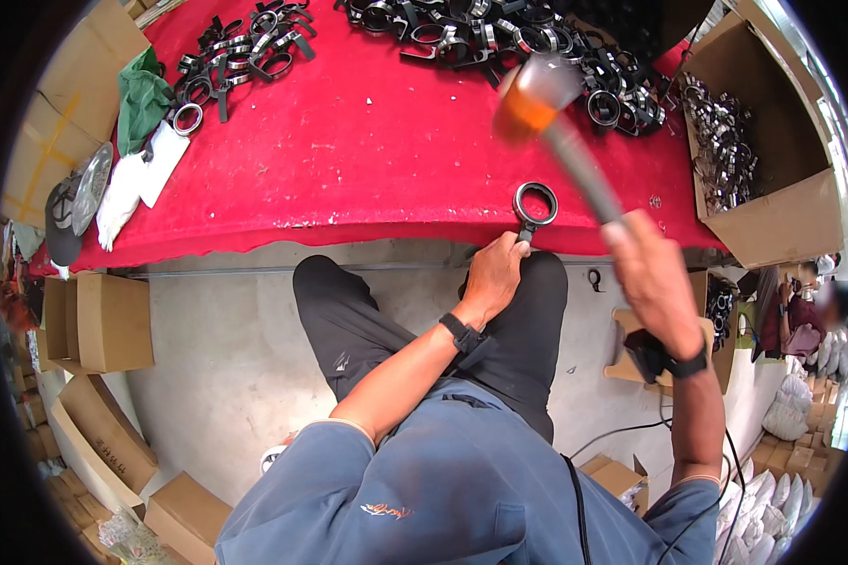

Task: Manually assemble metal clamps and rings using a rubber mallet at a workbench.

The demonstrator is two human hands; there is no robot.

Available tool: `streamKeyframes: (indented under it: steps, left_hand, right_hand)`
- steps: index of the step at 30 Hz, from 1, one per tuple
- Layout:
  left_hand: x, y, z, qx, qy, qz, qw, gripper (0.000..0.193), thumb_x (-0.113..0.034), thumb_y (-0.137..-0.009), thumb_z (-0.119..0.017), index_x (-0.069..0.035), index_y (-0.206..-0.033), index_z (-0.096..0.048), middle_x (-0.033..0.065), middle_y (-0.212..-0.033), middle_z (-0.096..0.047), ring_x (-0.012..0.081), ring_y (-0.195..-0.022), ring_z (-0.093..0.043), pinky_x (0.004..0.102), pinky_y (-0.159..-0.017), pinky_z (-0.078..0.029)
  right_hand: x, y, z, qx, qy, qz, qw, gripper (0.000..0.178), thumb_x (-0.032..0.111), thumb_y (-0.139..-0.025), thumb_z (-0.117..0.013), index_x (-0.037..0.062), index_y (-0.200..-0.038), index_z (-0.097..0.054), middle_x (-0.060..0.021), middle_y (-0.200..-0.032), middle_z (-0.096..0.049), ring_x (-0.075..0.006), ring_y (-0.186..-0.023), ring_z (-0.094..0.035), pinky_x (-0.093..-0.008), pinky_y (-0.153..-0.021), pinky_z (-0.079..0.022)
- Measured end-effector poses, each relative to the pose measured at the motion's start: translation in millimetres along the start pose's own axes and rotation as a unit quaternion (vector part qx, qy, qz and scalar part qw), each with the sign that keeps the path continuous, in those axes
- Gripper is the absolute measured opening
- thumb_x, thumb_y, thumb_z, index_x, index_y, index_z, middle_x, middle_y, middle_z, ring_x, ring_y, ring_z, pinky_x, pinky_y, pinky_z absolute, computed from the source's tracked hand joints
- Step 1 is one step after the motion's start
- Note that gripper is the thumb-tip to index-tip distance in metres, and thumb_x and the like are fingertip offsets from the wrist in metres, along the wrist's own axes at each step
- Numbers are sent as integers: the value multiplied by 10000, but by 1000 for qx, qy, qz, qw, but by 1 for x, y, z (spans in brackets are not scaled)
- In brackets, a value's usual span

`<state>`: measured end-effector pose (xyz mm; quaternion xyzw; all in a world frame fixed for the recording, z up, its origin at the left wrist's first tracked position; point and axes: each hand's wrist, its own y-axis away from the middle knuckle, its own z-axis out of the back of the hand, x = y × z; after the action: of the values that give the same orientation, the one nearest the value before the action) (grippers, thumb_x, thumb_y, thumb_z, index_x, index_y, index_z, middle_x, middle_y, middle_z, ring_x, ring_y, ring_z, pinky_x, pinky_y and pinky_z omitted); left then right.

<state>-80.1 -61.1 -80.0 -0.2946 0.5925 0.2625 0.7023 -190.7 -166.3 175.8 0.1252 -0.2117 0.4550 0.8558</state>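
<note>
My left hand (495, 275) is closed on the short stem of a black ring-shaped part (547, 218) with a bright metal inner rim. The ring lies at the near edge of the red cloth. In my right hand (652, 282), fingers wrapped round the grip, is a mallet (582, 165). Its clear and orange head is raised above the cloth, forward of the ring and apart from it, smeared by motion. Beyond the mallet head spreads a large heap of similar ring parts (429, 36).
The red cloth (301, 151) covers the table. A smaller pile of ring parts (238, 56) lies at the far left, near a green cloth (144, 99). An open cardboard box (782, 221) of metal rings stands at the right. Cartons (113, 325) line the floor. A person (808, 306) is at the far right.
</note>
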Motion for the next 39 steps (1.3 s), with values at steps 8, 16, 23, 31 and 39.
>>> streamKeyframes:
  steps: [8, 16, 23, 31, 39]
  left_hand:
    - [-21, -9, 6, 52, -23, 12, 998, 285, -255, -1116, -552, -19, -1013, -674, 183, -942, -751, 393, -907, -729, 466, -792, -544]
    - [2, -9, 20, 76, -26, 27, 996, 316, -305, -1129, -555, -24, -1069, -686, 163, -999, -767, 339, -979, -750, 426, -877, -558]
    - [0, -13, 31, 90, -34, 39, 995, 333, -319, -1136, -547, -15, -1099, -678, 150, -1033, -756, 262, -1018, -729, 389, -914, -543]
    - [-54, 9, 91, 91, 52, -62, 993, 293, -164, -1131, -538, 13, -1324, -670, 101, -1190, -699, 192, -1100, -658, 337, -1016, -515]
    - [-68, 12, 129, 7, -195, -418, 887, 472, 44, -732, -818, -82, -1172, -704, 201, -1474, -618, 470, -1440, -547, 542, -1143, -525]
  right_hand:
    - [-123, -1, -57, -151, 77, 106, 980, 459, 482, -1153, -457, 51, -1064, -588, -15, -643, -497, -119, -459, -434, -315, -447, -389]
    - [-47, 17, -8, -66, -352, -190, 914, 522, 572, -1142, -432, 70, -1052, -543, 13, -660, -456, -83, -466, -414, -263, -413, -345]
    - [-60, 54, -5, -138, -326, -125, 927, 562, 590, -1140, -422, 48, -1093, -562, 12, -654, -462, -77, -464, -433, -258, -422, -334]
    - [-94, 88, -57, -113, -344, -90, 928, 573, 584, -1138, -429, 31, -1082, -568, -3, -599, -483, -84, -465, -454, -261, -446, -348]
    - [-92, 96, -83, -88, -381, -80, 917, 592, 613, -1124, -452, 34, -1080, -565, -4, -613, -495, -84, -467, -455, -257, -445, -355]
